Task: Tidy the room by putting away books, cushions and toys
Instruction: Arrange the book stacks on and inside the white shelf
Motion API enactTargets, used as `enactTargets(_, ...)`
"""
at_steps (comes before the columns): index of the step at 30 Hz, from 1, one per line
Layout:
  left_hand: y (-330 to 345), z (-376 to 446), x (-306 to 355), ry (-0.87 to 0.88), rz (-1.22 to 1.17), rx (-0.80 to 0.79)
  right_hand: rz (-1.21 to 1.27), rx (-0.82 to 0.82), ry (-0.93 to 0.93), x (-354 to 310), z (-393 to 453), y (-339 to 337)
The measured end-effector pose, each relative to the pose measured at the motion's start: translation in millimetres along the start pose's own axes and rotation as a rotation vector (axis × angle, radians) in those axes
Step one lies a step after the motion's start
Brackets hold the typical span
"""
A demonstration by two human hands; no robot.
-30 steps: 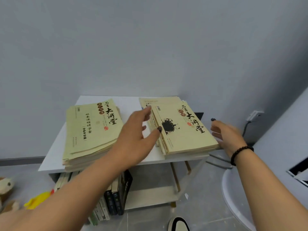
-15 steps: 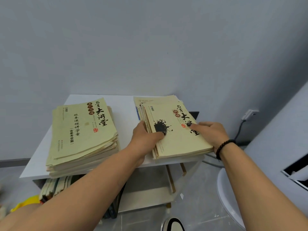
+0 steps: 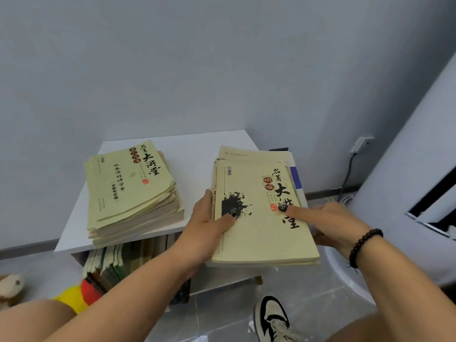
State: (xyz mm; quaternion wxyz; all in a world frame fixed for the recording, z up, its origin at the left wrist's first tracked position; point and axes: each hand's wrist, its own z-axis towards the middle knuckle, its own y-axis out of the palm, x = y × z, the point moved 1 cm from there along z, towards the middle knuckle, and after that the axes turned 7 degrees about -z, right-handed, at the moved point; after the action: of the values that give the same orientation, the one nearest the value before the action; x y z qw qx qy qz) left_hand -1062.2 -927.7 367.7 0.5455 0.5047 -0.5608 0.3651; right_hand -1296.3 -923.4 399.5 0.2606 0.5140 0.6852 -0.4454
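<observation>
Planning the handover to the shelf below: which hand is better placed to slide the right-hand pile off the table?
Left. The left hand grips the right pile along its spine side, nearest the shelf; the right hand holds the far edge.

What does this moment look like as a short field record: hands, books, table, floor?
left hand: grips the left edge of the right book stack, thumb on the cover
right hand: grips the stack's right edge, thumb on top
left book stack: lies flat on the white table, untouched
lower shelf: a row of books
floor: yellow and red toy, plush toy
</observation>
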Motion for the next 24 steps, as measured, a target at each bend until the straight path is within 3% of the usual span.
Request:
enactTargets(6,-2,-26,-15,-0.064,0.059,0.184,0.223,-0.179,0.042,24,-12,16)
enactTargets(15,12,-25,-11,-0.165,-0.058,0.343,0.418,-0.11,0.039,25,9,27)
enactTargets(20,11,-19,1,-0.072,-0.082,0.3,0.417,-0.095,-0.118,15,7,15)
enactTargets(24,5,2,24,0.053,0.035,0.265,0.346,0.034,-0.325,-24,16,4)
